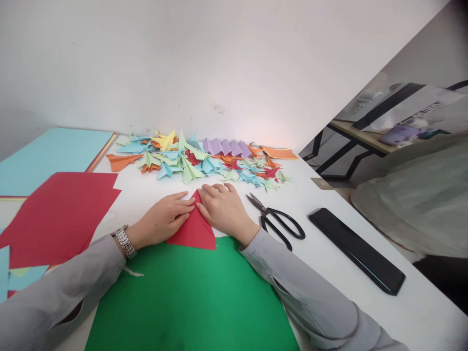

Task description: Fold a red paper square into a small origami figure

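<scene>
A sheet of red paper (pixel 193 231), folded to a point at its far end, lies on the table and partly over the near green sheet (pixel 193 297). My left hand (pixel 164 219) holds the paper's left side, its fingers pressed on the slanted edge close to the tip. On the other side my right hand (pixel 224 207) grips the right edge, thumb on the paper and fingers bent around near the tip. Part of the paper is hidden under both hands. Black-handled scissors (pixel 272 217) lie right of my right hand, blades toward the far left.
Along the wall lies a heap of folded paper planes and shapes (pixel 190 163). Red sheets (pixel 62 214) and a light blue stack (pixel 54 156) are at the left. A long black case (pixel 358 251) rests near the right table edge. Beyond it is a person in a light top (pixel 413 195).
</scene>
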`<act>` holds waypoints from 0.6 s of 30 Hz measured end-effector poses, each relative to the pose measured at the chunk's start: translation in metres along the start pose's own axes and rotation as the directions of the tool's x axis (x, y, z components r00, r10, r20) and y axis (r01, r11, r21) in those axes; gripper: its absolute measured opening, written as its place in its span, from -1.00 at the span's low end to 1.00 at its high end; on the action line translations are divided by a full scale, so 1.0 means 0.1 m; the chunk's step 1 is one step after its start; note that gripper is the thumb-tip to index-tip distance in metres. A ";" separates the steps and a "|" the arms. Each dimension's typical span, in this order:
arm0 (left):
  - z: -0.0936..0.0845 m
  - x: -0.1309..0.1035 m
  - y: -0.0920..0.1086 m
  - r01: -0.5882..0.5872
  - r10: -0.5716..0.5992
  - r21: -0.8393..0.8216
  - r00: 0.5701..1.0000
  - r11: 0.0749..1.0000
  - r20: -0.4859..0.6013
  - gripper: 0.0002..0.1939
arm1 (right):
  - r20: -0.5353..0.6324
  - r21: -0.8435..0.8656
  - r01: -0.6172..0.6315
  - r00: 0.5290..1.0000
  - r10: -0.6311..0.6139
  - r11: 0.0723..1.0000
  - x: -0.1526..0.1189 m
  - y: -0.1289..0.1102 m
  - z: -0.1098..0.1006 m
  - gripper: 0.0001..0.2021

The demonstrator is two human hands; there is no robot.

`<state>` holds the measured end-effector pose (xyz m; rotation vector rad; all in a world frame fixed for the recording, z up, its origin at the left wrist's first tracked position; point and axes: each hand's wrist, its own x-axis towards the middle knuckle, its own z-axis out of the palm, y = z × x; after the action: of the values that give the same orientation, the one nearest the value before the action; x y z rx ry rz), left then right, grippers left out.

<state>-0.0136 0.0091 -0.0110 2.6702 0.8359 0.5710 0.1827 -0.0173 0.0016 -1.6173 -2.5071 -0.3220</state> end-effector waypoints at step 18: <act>-0.01 0.02 0.03 -0.046 0.047 0.022 0.998 0.999 -0.032 -0.63 | -0.003 0.022 -0.005 1.000 0.005 1.000 -0.01 -0.01 0.01 -0.60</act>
<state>-0.0111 0.0077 -0.0089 2.7128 0.7949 0.6221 0.1821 -0.0179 -0.0001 -1.6136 -2.4957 -0.2952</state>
